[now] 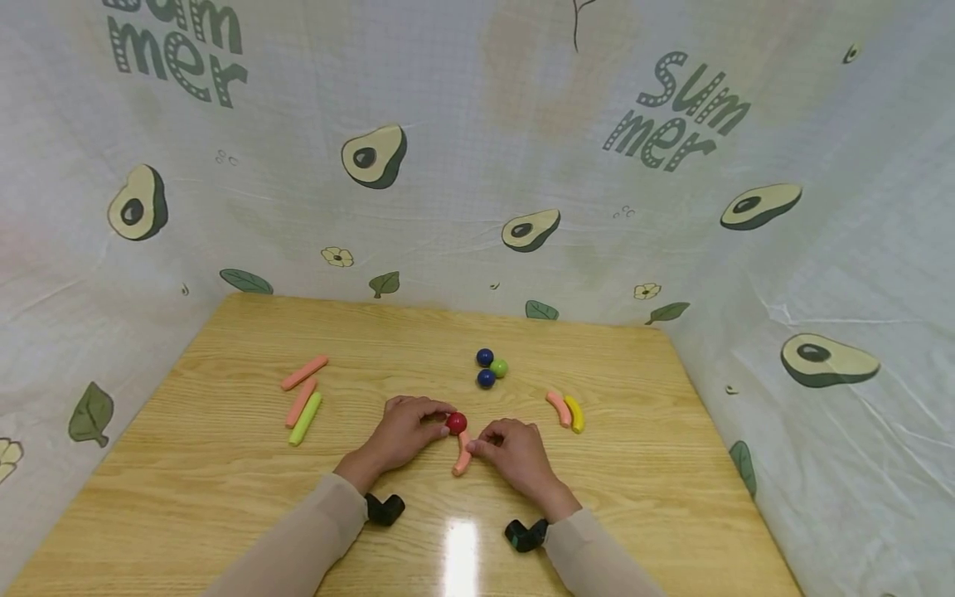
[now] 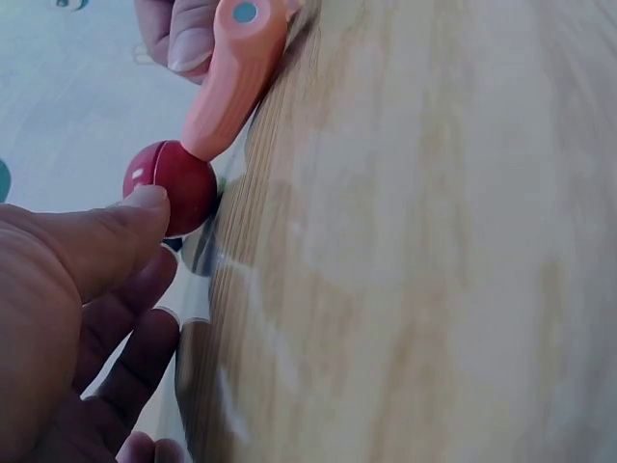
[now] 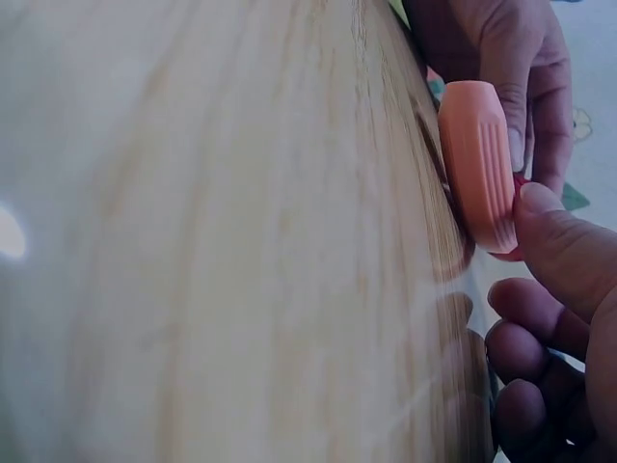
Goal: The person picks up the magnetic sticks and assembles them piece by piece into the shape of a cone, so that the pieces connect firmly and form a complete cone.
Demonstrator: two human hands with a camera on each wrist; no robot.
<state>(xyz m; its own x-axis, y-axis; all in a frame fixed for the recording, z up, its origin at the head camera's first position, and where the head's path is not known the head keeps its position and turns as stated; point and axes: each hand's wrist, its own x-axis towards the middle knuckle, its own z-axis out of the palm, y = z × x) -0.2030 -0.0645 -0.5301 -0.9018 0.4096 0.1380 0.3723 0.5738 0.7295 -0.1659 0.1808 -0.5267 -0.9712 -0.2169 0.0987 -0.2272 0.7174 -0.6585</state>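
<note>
My left hand pinches a shiny red ball between thumb and fingers, low over the wooden table. A curved salmon-pink stick with a ribbed surface touches the ball at one end. The left wrist view shows a grey-blue disc set in the stick near its other end. My right hand grips the stick from the right with thumb and fingertips. In the right wrist view the stick hides most of the ball.
Two straight pink sticks and a yellow-green stick lie at the left. Behind the hands sit two dark blue balls and a green ball. Curved pink and yellow sticks lie right. A printed cloth surrounds the table.
</note>
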